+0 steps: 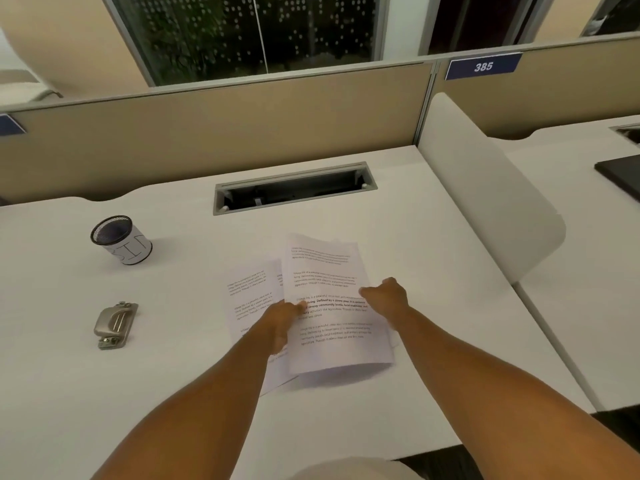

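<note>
A few printed sheets of white paper [325,271] are lifted a little above the white desk [173,393]; their near edge casts a shadow. My left hand [282,318] pinches the sheets at their left edge, thumb on top. My right hand [388,294] grips their right edge with curled fingers. Another printed sheet [247,292] lies flat on the desk beneath and to the left, partly covered by my left arm.
A black mesh cup with a white label [121,240] stands at the left. A metal hole punch [116,323] lies nearer me on the left. A cable slot [294,187] opens at the back, before a beige partition [207,133]. A white divider [485,188] bounds the right side.
</note>
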{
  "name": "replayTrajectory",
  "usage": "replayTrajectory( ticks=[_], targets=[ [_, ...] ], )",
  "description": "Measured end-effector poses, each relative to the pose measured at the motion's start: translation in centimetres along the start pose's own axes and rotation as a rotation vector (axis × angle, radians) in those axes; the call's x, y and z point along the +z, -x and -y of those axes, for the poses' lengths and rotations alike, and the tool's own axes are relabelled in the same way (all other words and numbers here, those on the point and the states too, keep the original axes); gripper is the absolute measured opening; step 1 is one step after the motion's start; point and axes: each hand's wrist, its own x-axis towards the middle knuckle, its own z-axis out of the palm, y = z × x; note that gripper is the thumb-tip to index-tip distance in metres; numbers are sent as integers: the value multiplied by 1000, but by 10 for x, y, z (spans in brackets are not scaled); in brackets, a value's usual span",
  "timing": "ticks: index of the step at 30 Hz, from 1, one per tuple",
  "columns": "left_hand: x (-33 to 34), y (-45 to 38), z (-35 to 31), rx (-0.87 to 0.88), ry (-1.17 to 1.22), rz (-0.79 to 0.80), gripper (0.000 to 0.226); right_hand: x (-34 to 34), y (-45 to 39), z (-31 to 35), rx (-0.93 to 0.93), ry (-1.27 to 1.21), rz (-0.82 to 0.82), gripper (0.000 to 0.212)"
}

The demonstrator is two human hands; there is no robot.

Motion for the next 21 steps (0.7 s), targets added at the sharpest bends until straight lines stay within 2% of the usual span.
replayTrajectory(
  ticks=[5,12,17,21],
  targets=[
    [-4,-3,10,-26,-213,-136,25,8,3,2,-98,246,22,47],
    [-2,-5,11,65,-456,-341,39,20,10,-4,-373,689,75,57],
    [8,-5,3,26,-360,-359,46,27,11,-11,-473,854,131,58],
    [7,-9,0,14,-235,-358,32,28,11,-16,-516,921,127,59]
  ],
)
